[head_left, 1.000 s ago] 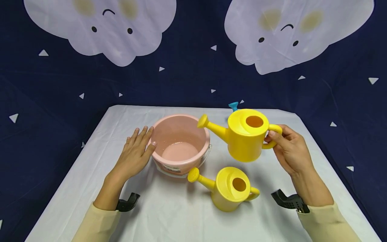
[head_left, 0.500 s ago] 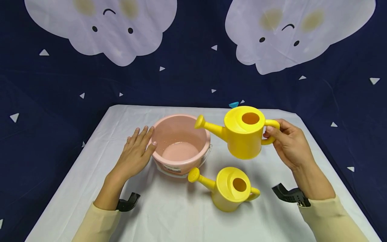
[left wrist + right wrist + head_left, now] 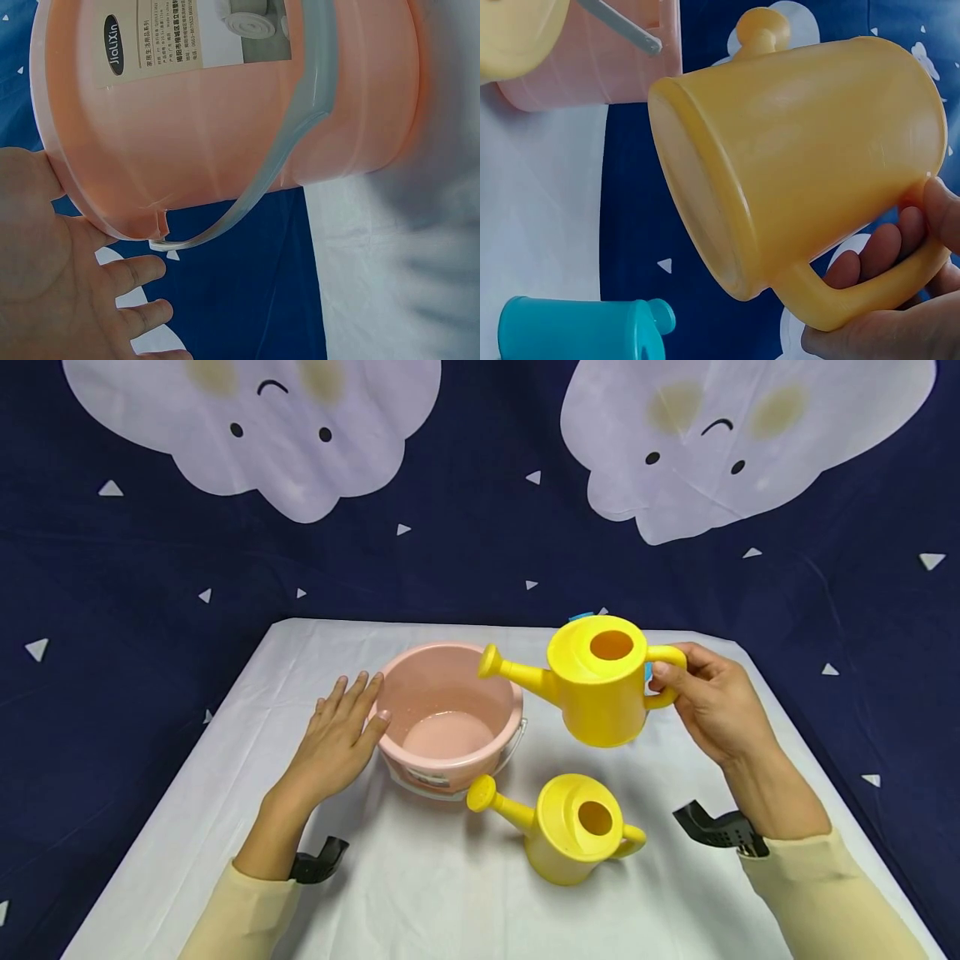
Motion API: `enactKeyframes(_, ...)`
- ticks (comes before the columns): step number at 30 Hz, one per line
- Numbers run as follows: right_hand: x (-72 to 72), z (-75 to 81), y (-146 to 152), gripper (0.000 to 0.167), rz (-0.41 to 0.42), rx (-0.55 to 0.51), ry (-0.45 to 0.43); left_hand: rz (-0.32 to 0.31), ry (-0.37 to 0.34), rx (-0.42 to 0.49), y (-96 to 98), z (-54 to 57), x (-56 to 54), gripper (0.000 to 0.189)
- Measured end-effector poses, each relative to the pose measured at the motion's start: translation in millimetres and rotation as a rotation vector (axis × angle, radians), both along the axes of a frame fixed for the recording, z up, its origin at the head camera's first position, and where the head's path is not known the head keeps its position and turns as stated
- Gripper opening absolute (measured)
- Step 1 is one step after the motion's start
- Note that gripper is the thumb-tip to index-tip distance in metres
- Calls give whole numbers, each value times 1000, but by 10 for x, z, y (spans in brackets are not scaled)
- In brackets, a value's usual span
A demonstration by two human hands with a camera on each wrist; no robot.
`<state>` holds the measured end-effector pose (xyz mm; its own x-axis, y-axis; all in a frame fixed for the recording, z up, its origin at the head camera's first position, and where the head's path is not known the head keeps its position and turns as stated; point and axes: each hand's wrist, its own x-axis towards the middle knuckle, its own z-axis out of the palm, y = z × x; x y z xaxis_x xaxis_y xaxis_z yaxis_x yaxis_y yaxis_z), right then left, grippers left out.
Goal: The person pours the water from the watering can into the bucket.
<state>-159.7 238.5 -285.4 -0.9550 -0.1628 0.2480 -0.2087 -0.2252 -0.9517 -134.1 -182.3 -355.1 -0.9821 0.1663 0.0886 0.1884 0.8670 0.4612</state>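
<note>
Right grip (image 3: 717,707) aloft round the handle (image 3: 664,653) of a yellow watering can (image 3: 602,702)

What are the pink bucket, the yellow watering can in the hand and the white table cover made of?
Pink bucket: likely plastic, smooth, with soft highlights down its wall.
Held watering can: probably plastic too, satin; even yellow and rounded, moulded-looking edges.
White table cover: mostly matte, perhaps cloth, given its soft creases; thin sheeting is possible.

The sticker (image 3: 187,45) on the pink bucket (image 3: 180,142) says "JiaLiXin" in a black oval (image 3: 113,45), with rows of small Chinese writing (image 3: 166,37) beside it.
</note>
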Motion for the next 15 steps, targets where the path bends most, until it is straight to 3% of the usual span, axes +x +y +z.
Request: enactKeyframes(15, -64, 131, -36, 10, -20, 85, 49, -5, -3, -8, -3, 14, 0, 60)
